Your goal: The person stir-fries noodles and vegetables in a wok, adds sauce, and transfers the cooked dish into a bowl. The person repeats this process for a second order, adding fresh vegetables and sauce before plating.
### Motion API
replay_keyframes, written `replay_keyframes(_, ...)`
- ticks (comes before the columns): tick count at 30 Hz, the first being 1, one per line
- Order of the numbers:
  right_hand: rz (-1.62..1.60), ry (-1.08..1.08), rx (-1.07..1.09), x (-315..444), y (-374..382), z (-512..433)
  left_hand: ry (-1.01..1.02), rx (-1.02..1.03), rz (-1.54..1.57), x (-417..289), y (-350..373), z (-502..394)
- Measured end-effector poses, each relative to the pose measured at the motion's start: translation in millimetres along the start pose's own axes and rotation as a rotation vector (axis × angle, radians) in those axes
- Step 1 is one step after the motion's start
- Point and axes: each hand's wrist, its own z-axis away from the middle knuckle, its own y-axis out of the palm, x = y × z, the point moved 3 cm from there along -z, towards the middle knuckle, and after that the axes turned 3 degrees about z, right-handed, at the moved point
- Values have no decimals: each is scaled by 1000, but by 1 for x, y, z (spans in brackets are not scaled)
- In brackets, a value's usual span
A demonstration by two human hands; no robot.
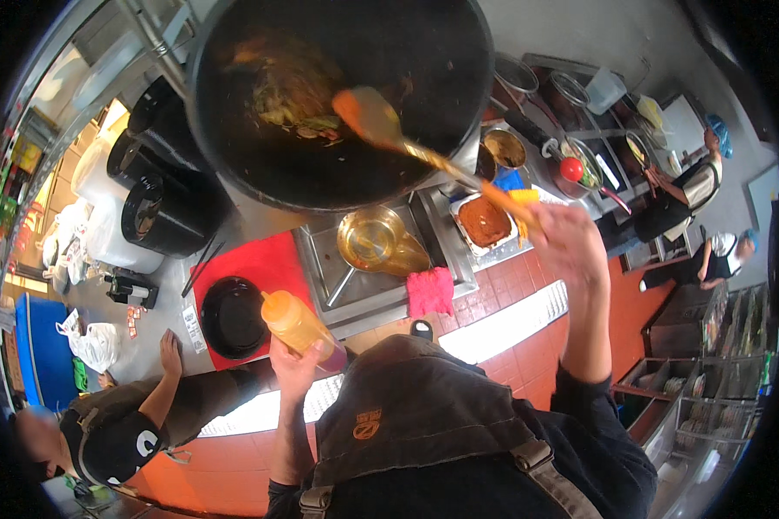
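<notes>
My left hand [296,373] is wrapped around a translucent squeeze bottle [302,324] with an orange nozzle, tilted over the edge of a red mat. Reddish liquid shows at the bottle's base. My right hand [568,243], slightly blurred, grips the handle of a long spatula [454,170]. The spatula's broad head reaches over the mouth of a large dark cooking drum or wok [428,71]. Inside it lies a blurred heap of cooked vegetables [295,97]. I cannot tell whether the spatula touches the food.
Below the vessel, a metal saucepan [363,240] sits in a steel basin. A black bowl [234,318] rests on the red mat [259,259]. A tub of red sauce [485,222] stands right. Tall black containers [169,214] stand left. Co-workers [110,422] are left and at the stove [688,181].
</notes>
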Motion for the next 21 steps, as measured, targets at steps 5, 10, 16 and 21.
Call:
replay_keyframes(5,1450,-726,-229,27,129,-126,12,-26,-74,-10,-11,11)
replay_keyframes(10,1252,-1079,-288,25,136,-108,53,-43,-110,-35,-11,12)
replay_keyframes(16,821,-481,-61,1,92,-61,105,151,-204,-96,9,-12)
replay_keyframes(21,572,-120,102,-22,59,-15,-460,297,142,-135,47,-45)
